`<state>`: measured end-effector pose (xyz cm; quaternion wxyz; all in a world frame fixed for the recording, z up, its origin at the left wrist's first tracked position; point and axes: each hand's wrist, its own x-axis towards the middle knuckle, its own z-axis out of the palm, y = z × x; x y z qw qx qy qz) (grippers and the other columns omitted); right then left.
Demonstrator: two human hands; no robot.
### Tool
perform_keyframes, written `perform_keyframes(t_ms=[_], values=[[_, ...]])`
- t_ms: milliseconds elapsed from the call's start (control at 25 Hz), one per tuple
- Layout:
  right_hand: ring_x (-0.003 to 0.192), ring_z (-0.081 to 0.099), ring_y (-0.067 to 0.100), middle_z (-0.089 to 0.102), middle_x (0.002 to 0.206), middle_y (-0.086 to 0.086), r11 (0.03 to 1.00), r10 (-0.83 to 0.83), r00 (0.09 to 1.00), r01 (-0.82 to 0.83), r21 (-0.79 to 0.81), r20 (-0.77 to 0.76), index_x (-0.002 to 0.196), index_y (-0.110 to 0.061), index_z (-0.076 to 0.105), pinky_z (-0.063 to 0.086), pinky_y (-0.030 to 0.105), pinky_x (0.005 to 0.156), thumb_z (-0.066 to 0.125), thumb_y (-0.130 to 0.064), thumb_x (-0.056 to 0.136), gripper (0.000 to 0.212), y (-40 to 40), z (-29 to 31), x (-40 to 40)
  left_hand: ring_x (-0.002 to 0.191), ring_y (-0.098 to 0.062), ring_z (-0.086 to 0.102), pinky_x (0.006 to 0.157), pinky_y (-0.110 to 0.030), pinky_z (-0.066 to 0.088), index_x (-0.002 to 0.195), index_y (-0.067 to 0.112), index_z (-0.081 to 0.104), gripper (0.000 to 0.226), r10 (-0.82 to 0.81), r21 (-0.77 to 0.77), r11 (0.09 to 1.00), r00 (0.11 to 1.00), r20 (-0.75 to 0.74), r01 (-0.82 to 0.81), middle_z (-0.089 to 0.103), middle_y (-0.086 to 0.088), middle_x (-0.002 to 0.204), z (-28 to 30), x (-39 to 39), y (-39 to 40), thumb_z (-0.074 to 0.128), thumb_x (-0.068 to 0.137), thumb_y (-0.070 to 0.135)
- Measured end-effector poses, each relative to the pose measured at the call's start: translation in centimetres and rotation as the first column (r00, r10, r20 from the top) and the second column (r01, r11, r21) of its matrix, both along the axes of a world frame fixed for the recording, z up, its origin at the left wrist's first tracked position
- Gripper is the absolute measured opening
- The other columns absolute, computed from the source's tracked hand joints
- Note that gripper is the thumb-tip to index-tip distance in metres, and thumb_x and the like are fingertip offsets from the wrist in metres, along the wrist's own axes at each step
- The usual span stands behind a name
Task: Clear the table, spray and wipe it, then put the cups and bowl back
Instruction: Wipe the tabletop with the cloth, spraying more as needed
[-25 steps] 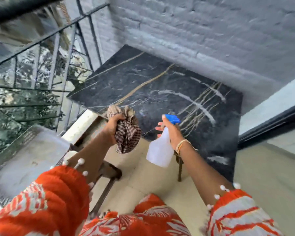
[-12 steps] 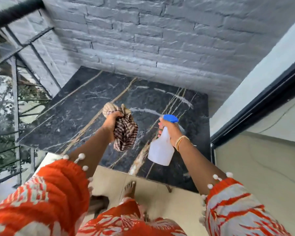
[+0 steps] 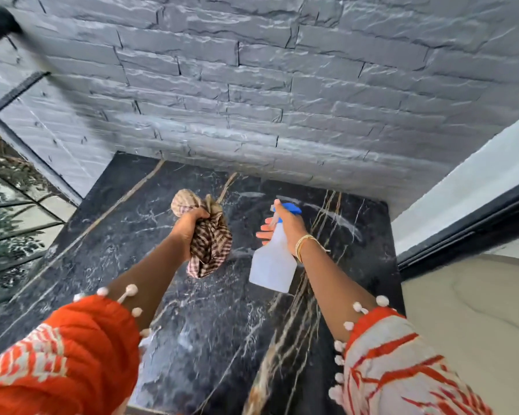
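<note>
A black marble table (image 3: 108, 235) with gold and white veins fills the middle of the view, and nothing stands on it. My left hand (image 3: 188, 227) is held above its centre, shut on a bunched brown checked cloth (image 3: 209, 244). To the right, my right hand (image 3: 285, 224) grips a white spray bottle (image 3: 271, 265) by its neck; the blue nozzle (image 3: 291, 208) points away over the far part of the table, and some fingers are stretched out by the trigger. No cups or bowl are in view.
A grey stone-brick wall (image 3: 282, 100) runs right behind the table. A black metal railing with glass (image 3: 18, 217) borders the left side. On the right are a dark door frame (image 3: 468, 223) and beige floor (image 3: 474, 324).
I have stepped closer, so the table now lies directly under my arms. Both hands have moved forward over the tabletop, still holding the cloth and the bottle.
</note>
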<state>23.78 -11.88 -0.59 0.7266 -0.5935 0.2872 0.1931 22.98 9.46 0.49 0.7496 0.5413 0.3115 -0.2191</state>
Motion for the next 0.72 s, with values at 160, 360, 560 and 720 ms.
perform_keyframes(t_ms=[160, 360, 560, 720], values=[[0.047, 0.047, 0.023, 0.048, 0.06, 0.008, 0.993, -0.108, 0.994, 0.108, -0.056, 0.004, 0.077, -0.011, 0.056, 0.046, 0.03, 0.049, 0.062, -0.039, 0.091, 0.031, 1.9, -1.1, 3.9, 0.073, -0.029, 0.064, 0.065, -0.032, 0.048, 0.102, 0.003, 0.061, 0.026, -0.018, 0.031, 0.999, 0.998, -0.065, 0.02, 0.072, -0.011, 0.066, -1.8, 3.6, 0.9, 0.05, 0.085, 0.02], [0.063, 0.063, 0.031, 0.061, 0.075, 0.012, 0.995, -0.043, 0.998, 0.04, -0.09, -0.034, 0.092, -0.009, 0.061, 0.053, 0.038, 0.061, 0.061, -0.043, 0.091, 0.034, 0.8, -2.4, 4.9, 0.08, -0.031, 0.065, 0.072, -0.033, 0.051, 0.116, 0.0, 0.06, 0.042, -0.031, 0.055, 0.998, 0.996, -0.086, 0.036, 0.069, -0.017, 0.094, -2.9, 5.4, 1.3, 0.054, 0.08, 0.021], [0.055, 0.05, 0.019, 0.053, 0.067, 0.006, 0.974, -0.174, 0.983, 0.164, -0.154, -0.055, 0.075, -0.014, 0.055, 0.052, 0.036, 0.059, 0.06, -0.038, 0.092, 0.03, -1.2, -2.3, 3.7, 0.084, -0.032, 0.066, 0.073, -0.034, 0.051, 0.115, 0.001, 0.06, 0.042, -0.054, 0.099, 0.993, 0.995, -0.086, 0.062, 0.069, -0.019, 0.1, -2.5, 5.2, 0.8, 0.057, 0.079, 0.022], [0.064, 0.056, 0.022, 0.06, 0.078, 0.009, 0.981, -0.147, 0.986, 0.135, -0.137, -0.082, 0.086, -0.011, 0.062, 0.053, 0.039, 0.063, 0.058, -0.042, 0.093, 0.032, -3.9, -1.7, 2.3, 0.08, -0.031, 0.066, 0.071, -0.032, 0.051, 0.11, 0.001, 0.061, 0.036, -0.046, 0.086, 0.995, 0.997, -0.057, 0.05, 0.071, -0.017, 0.092, -1.6, 4.5, -0.4, 0.055, 0.081, 0.022]])
